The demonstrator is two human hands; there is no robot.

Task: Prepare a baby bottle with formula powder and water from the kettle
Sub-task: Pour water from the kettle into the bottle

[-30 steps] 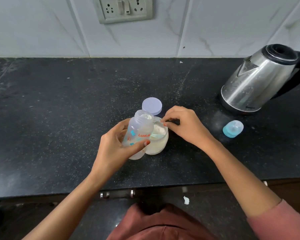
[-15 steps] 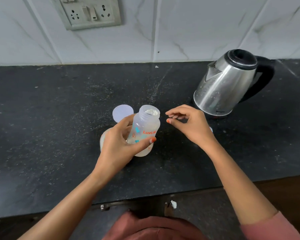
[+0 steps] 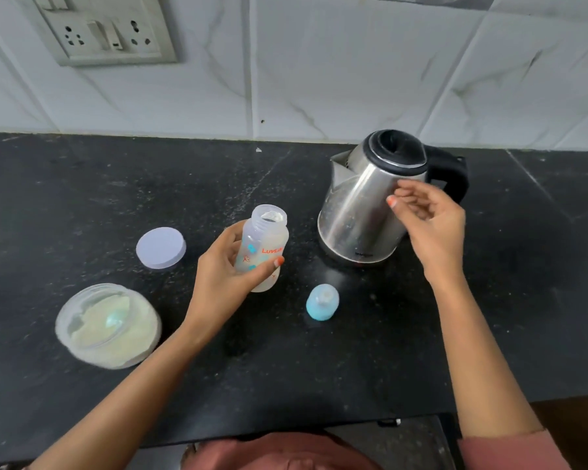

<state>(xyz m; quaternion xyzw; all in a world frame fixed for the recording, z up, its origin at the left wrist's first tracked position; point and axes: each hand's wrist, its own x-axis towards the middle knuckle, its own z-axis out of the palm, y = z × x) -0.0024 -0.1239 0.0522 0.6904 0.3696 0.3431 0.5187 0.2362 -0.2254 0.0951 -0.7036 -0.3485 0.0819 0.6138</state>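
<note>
Head view — left hand [image 3: 224, 283] wraps the open baby bottle [image 3: 263, 247], thumb across its front, fingers closed round the back; powder shows at the neck. Bottle held just above the black counter [image 3: 82, 184], left of the steel kettle [image 3: 364, 212]. Right hand [image 3: 428, 225] empty, fingers loosely curled and part open, in front of the kettle's body, short of its black handle [image 3: 452, 178]. Formula jar [image 3: 107, 325] stands uncapped, its lid [image 3: 161, 247] apart; blue bottle cap [image 3: 322, 302] near.

Judgement — water step next: grip the handle fully, keep the bottle upright and low, pour slowly at the narrow neck.
</note>
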